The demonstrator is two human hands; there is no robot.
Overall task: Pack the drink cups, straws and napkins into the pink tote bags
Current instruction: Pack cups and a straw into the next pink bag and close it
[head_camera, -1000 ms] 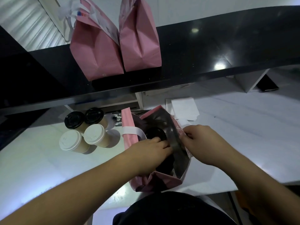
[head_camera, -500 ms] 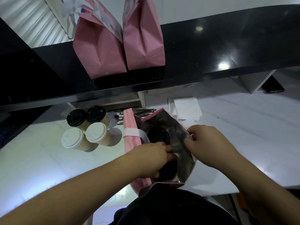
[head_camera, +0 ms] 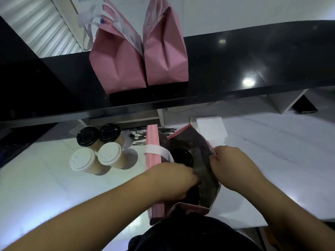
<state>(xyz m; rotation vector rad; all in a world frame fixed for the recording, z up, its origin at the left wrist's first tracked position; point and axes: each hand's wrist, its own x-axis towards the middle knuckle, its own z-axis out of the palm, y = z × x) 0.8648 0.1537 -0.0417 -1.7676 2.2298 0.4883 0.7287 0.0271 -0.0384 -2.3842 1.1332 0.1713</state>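
Note:
An open pink tote bag (head_camera: pixel 153 142) with a dark foil lining stands on the white counter in front of me. A black-lidded cup (head_camera: pixel 182 157) sits inside it at the far end. My left hand (head_camera: pixel 174 180) reaches down into the bag and grips a second dark-lidded cup, mostly hidden under the hand. My right hand (head_camera: pixel 230 167) pinches the bag's right rim. Several more cups stand left of the bag: two with black lids (head_camera: pixel 88 136) and two with white lids (head_camera: pixel 109 153). Wrapped straws (head_camera: pixel 139 136) lie behind the bag; white napkins (head_camera: pixel 211 127) lie at its right.
Two filled pink tote bags (head_camera: pixel 117 67) stand on the raised black ledge (head_camera: pixel 253 57) behind the counter. The white counter (head_camera: pixel 281 151) stretches to the right. My dark clothing fills the bottom edge.
My left hand has sunk deeper into the bag with the cup. My right hand keeps its hold on the rim, and the bag has drawn slightly closer to me.

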